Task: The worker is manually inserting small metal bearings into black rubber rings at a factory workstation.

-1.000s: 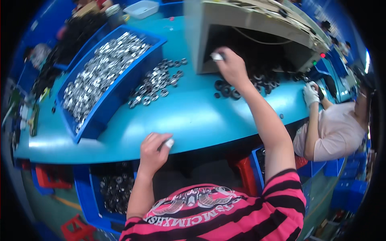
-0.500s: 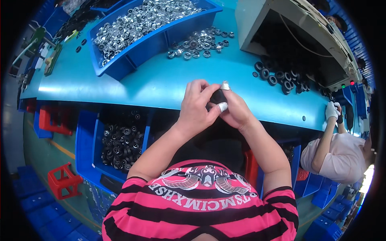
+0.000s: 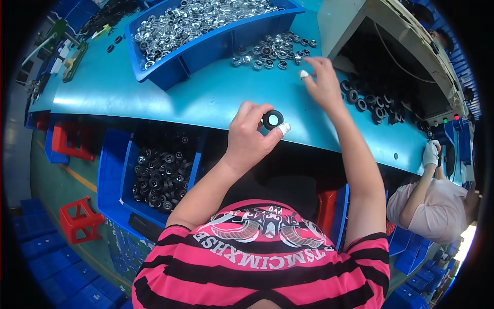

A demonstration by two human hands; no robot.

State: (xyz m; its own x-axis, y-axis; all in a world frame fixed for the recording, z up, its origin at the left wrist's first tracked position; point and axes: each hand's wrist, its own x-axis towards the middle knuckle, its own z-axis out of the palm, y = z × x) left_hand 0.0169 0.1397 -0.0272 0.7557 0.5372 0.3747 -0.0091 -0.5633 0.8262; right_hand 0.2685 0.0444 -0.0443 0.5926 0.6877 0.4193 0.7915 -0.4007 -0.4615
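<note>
My left hand (image 3: 251, 131) pinches a black rubber ring (image 3: 272, 120), like a small toy tyre, above the table's near edge. The turquoise table top shows through the ring's hole. White tape wraps the left thumb tip. Farther out and to the right, my right hand (image 3: 323, 85) is open, fingers and taped digit apart, with nothing visible between them. Its fingertips are beside a loose group of shiny silver wheel hubs (image 3: 268, 64) on the table; whether they touch one, I cannot tell.
A blue bin (image 3: 206, 47) heaped with silver hubs stands behind the loose ones. More black rings (image 3: 378, 114) lie before a pale machine housing (image 3: 345, 26). Below the table, a blue crate (image 3: 126, 177) holds black wheels. A co-worker's gloved hand (image 3: 431, 153) is at far right.
My right hand has left the left hand and moved forward and right to the loose hubs. The black ring stays in my left hand, now facing up. The whole view has shifted slightly.
</note>
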